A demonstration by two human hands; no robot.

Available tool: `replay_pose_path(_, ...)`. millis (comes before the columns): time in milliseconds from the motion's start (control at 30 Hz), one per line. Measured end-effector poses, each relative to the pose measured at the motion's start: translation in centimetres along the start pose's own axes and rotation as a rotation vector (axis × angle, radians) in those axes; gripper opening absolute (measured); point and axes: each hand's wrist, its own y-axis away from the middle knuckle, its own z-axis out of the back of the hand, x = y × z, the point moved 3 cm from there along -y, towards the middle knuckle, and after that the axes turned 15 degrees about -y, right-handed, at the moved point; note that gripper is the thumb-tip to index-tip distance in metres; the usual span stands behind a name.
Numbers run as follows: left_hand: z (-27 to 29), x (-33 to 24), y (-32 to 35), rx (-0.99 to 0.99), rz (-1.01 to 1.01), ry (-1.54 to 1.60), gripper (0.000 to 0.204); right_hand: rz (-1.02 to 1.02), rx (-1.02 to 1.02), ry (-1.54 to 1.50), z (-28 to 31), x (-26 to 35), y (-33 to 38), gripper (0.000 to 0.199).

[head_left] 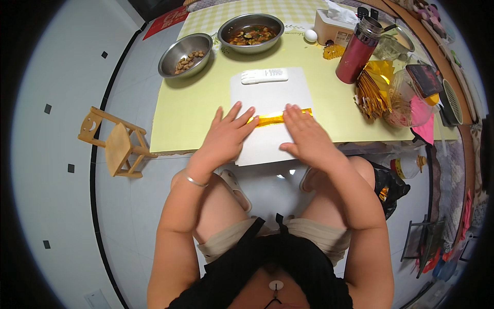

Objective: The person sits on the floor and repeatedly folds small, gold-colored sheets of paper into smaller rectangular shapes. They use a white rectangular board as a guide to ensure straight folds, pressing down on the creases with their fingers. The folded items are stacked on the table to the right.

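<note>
A narrow strip of folded gold foil paper [269, 120] lies crosswise on a white sheet [263, 148] at the table's near edge. My left hand [225, 135] rests with outstretched fingers on the strip's left end. On its right part lies my right hand [310, 135], flat, fingers straight and thumb apart; a bit of gold shows past its fingertips. Neither hand grips anything. Beyond the strip, a long white packet-like object [264, 76] sits on the sheet. A fanned stack of gold foil sheets [374, 90] is to the right.
At the far left stand a metal bowl of nuts [167, 64] and a metal bowl of soupy food [250, 49]. A red thermos [355, 54], an egg [311, 35], a tissue box [332, 28] and a clear bowl [411, 113] occupy the right. A small wooden chair [118, 147] is left of the table.
</note>
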Motion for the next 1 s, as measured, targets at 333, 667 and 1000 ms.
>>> replay_pose_path(333, 1.3, -3.3, -1.6, -0.132, -0.075, 0.041, 0.095, -0.050, -0.022, 0.300, 1.5, -1.2, -0.7, 0.050)
replay_pose_path(667, 0.3, -4.7, 0.3, -0.181, 0.085, -0.023, 0.072, -0.019, -0.083, 0.257, 2.7, -0.7, -2.6, 0.017)
replay_pose_path(1000, 1.7, -6.1, -7.6, -0.012, 0.021, -0.300, 0.008, -0.006, -0.129, 0.130, 3.2, -1.8, -3.0, 0.017)
